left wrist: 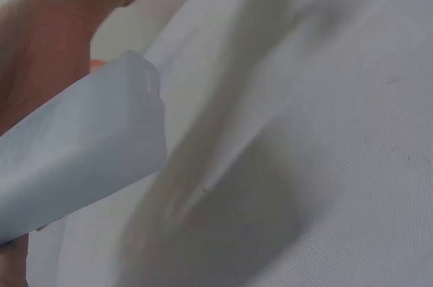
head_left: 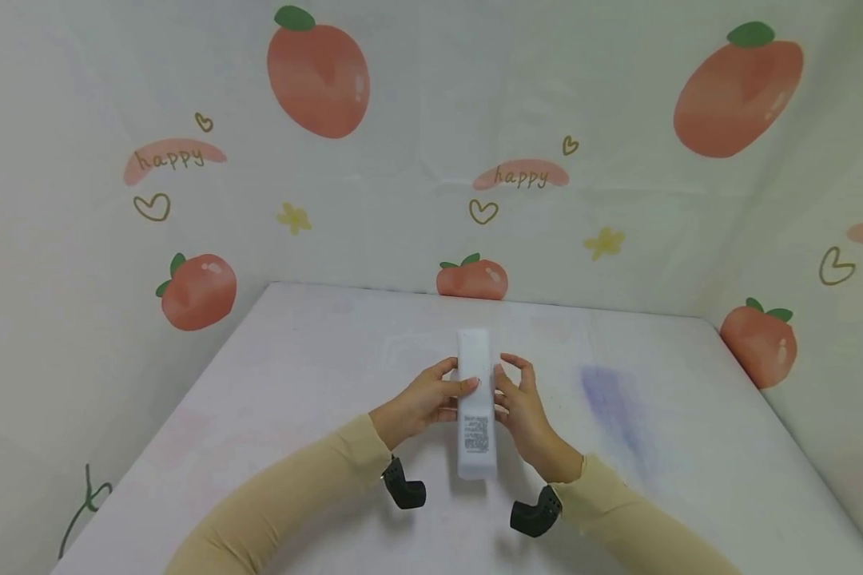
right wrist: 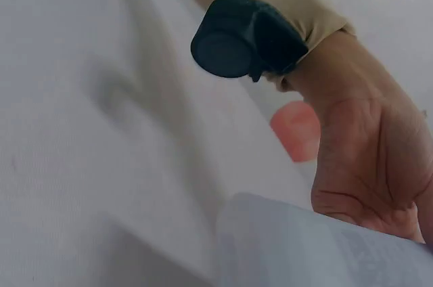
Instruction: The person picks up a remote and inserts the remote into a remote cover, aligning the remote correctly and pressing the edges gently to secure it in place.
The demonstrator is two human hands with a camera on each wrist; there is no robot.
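A long, narrow white box [head_left: 475, 351] with rounded edges stands out in the middle of the head view, its long side running away from the person. Small dark print [head_left: 477, 434] covers its nearer part. My left hand [head_left: 424, 397] grips it from the left, thumb laid over the upper face and fingers at the side and behind. On the other side is my right hand [head_left: 528, 419], thumb and index finger spread apart, lower fingers reaching to the box's right edge and partly hidden behind it. The box's smooth near end [left wrist: 139, 118] shows in the left wrist view.
A white-covered table [head_left: 316, 335] spreads beneath, with a bluish-purple smudge [head_left: 614, 407] to the right. A white curtain [head_left: 417, 96] printed with fruit surrounds its far side and flanks. Black wrist cameras [head_left: 405, 487] hang under both cream sleeves.
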